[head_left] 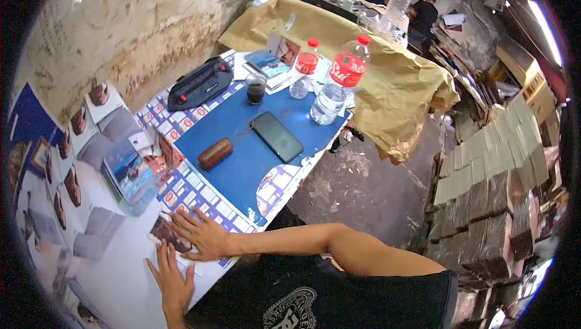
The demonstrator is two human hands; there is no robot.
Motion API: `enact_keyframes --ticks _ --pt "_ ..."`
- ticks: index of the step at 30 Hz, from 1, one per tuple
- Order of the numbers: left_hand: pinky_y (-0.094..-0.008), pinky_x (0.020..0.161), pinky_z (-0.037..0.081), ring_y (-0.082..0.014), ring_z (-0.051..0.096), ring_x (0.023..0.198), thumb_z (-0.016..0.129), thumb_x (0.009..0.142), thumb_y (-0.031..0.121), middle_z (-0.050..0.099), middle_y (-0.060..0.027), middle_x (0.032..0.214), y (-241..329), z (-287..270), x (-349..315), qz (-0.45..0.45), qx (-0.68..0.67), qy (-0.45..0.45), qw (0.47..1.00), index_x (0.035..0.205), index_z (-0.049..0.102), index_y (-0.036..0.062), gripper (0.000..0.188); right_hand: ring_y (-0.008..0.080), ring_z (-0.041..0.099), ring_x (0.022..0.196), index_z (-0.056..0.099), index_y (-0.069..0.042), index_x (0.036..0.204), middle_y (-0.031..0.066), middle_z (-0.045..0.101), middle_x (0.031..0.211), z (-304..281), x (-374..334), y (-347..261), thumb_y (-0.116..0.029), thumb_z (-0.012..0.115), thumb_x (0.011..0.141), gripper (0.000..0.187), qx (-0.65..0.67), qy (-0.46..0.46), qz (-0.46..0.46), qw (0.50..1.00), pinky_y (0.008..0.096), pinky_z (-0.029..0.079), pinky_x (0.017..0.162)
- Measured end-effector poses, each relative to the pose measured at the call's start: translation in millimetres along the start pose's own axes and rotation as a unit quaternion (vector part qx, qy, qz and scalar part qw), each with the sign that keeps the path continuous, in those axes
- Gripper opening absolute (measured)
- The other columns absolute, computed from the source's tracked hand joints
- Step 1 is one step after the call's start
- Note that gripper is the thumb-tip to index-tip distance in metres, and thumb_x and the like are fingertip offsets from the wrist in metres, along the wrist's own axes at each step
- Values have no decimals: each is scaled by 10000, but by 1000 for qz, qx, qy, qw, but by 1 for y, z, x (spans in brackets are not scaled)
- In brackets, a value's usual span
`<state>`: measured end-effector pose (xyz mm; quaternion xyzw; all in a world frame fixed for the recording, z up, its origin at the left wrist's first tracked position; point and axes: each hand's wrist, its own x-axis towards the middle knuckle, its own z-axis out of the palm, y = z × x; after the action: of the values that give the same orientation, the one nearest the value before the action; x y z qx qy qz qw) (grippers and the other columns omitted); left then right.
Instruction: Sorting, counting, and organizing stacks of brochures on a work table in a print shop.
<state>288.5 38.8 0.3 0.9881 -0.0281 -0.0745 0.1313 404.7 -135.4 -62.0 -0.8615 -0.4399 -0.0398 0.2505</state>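
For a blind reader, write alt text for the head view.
A person's left hand and right hand touch a printed sheet on a table. Beyond them, a smartphone and a cup of dark liquid sit on a blue board, with a small bottle and a large bottle, both red-capped, nearby.

Large bottle [340, 81]: I see a red label [348, 70] with bold white lettering across it.
Small bottle [304, 69]: a smaller red label [307, 63], its white print blurred to me.
My black shirt [375, 299]: pale letters curve around an emblem [291, 312].
Patterned table cover [196, 184]: small printed blocks, too tiny for me to read.
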Motion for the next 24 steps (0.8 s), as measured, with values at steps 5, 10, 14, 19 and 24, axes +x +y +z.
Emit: enact_keyframes --ticks 5,10,14,19,24 --pt "-659 1210 -2 -380 153 1550 617 928 369 244 -216 1642 7 -9 9 7 10 -9 1000 1508 349 -59 769 400 293 1498 326 34 1543 260 313 1597 -16 5 10 -574 510 949 869 -11 3 -14 1000 570 192 1220" --pt "-682 1198 8 -389 146 1548 626 924 396 236 -220 1643 -1 -5 10 10 2 -23 1000 1501 361 -65 784 479 333 1440 408 -46 1511 286 326 1571 -70 30 67 -579 636 894 847 -98 195 111 970 617 255 1178" --pt "-697 1188 26 -411 159 1536 612 936 414 228 -222 1639 -3 -10 -4 -7 3 -29 1000 1505 362 -54 779 471 357 1420 552 -40 1375 285 406 1503 -96 40 112 -626 658 838 802 -138 177 220 949 672 267 1142" --pt "-738 1164 93 -384 192 1532 586 972 436 237 -161 1647 -1 -13 1 11 6 -3 1000 1537 348 22 740 402 579 1071 717 -60 977 206 649 1090 -95 50 136 -431 640 788 423 -134 156 251 946 544 522 868" --pt "-687 1196 115 -344 193 1546 493 1006 533 252 -168 1645 -13 1 11 27 42 12 999 1553 343 10 772 396 560 1038 659 -30 1040 144 631 1042 -103 40 59 -458 740 821 488 -59 176 67 980 471 523 873"
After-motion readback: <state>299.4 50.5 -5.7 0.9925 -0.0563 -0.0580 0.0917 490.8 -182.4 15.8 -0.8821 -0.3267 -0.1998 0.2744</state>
